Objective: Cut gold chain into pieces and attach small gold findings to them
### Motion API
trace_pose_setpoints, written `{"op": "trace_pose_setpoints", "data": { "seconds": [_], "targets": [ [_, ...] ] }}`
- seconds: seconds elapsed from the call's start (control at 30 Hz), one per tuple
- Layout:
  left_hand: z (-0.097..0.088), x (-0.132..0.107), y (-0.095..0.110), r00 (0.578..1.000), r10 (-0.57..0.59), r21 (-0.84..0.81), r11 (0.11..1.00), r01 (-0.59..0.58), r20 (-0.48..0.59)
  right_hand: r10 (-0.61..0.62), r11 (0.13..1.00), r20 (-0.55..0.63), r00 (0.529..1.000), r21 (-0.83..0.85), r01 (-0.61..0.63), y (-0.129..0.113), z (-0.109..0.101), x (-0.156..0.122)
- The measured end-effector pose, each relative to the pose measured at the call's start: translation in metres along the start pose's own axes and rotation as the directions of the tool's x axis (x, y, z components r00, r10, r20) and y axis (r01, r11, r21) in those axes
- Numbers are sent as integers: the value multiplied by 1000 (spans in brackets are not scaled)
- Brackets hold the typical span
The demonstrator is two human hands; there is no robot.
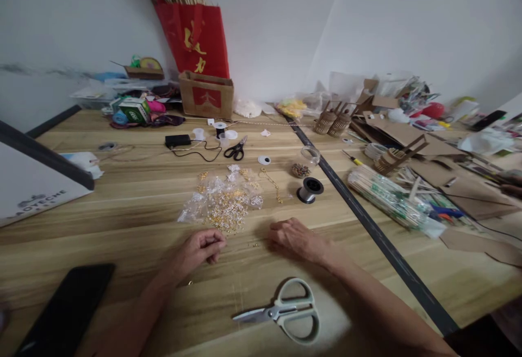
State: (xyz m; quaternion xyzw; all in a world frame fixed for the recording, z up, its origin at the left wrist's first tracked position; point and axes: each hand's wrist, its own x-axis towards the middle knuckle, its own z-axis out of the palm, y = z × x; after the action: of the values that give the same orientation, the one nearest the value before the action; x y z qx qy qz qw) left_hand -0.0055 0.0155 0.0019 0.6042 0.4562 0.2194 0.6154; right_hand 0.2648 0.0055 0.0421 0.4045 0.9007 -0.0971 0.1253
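Observation:
My left hand (207,245) hovers at or rests on the wooden table, thumb pressed to the curled fingers; anything it pinches is too small to make out. Across from it, my right hand (291,236) lies palm down with its fingers curled under, hiding whatever they grip. A few tiny gold beads (255,245) lie between the hands. Just beyond spreads a pile of gold and clear beads (228,210) on small plastic bags (196,207). A gold chain (274,184) lies to the right of the pile. Closest to me are grey-handled scissors (294,313), partly opened.
A black phone (67,308) lies at the left front, below a white box (32,183). Farther back are black scissors (235,149), a wire spool (310,189) and a bead jar (302,168). Bundled sticks (381,196) and cardboard (440,155) crowd the right.

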Motion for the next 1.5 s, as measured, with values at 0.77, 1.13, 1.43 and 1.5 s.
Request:
{"op": "trace_pose_setpoints", "data": {
  "seconds": [0.77, 1.13, 1.43, 1.5],
  "targets": [
    [-4, -2, 3, 999, -13, -119, 993, 7, -49, -18, 806, -113, 993, 586, 82, 22, -6, -2],
    [-3, 0, -1, 998, 35, -134, 990, -42, -56, -12, 884, -202, 979, 456, 105, 19, -5, -2],
    [0, 6, -15, 997, 82, -50, 995, -82, -4, -27, 889, -146, 989, 448, 91, 20, -7, -3],
    [1, 7, -18, 995, 95, -45, 994, -95, -2, -51, 874, -128, 991, 475, 106, 21, -7, -3]
  ]
}}
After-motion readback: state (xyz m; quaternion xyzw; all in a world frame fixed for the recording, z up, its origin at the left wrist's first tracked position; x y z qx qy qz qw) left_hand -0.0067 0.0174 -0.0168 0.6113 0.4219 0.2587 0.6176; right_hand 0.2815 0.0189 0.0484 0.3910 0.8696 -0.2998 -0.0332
